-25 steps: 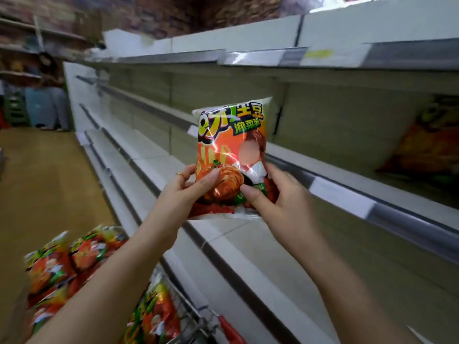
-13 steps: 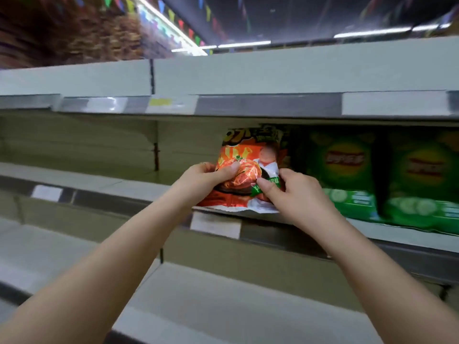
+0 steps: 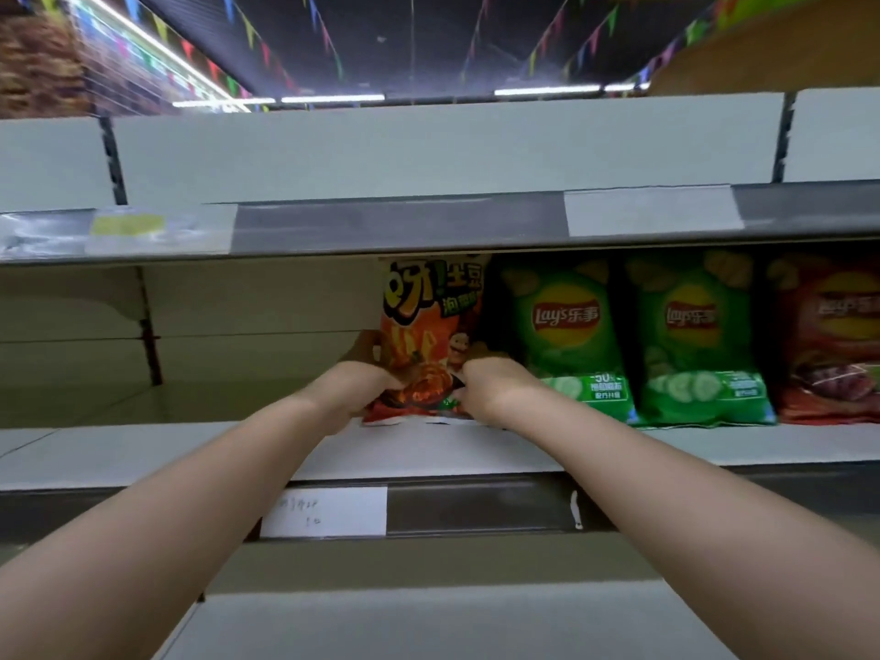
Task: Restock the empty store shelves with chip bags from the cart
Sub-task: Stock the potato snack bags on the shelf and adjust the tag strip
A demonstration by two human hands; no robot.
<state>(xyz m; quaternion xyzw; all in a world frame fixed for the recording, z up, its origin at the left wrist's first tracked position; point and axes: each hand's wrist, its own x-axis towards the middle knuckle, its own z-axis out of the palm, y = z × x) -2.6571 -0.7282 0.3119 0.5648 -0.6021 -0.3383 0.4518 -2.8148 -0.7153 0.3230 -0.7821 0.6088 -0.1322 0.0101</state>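
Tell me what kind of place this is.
Likely a supermarket aisle: a shelf with a price label, green chip bags in a row, an orange chip bag held upright beside them.

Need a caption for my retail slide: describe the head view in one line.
Left hand and right hand hold an orange bag upright on the shelf, beside a green bag.

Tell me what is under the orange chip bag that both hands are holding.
The orange chip bag stands on the grey shelf, left of a green bag. The left hand and right hand cover its lower corners, so full contact cannot be seen.
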